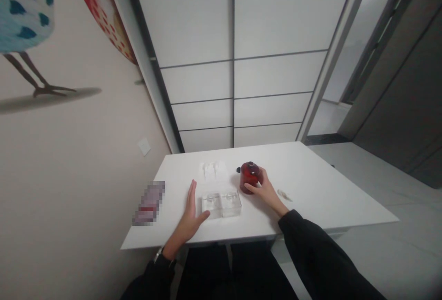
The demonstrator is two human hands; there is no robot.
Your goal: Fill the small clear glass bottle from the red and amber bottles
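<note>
My right hand is wrapped round a dark red, rounded glass bottle with a small opening on top. The bottle is upright, at the right of a clear two-part box. My left hand is held at the left side of that box, fingers stretched up and thumb apart, with nothing in it. The thumb tip is close to the box's near left corner; I cannot tell whether it touches. A small black cap-like piece lies just left of the bottle. Behind the box lies a clear plastic tray or lid.
All this is on a white table. A blurred-out pinkish packet lies at its left edge. A small pale, twisted item lies right of my right wrist. White panelled doors stand behind the table, and a painted wall rises at the left.
</note>
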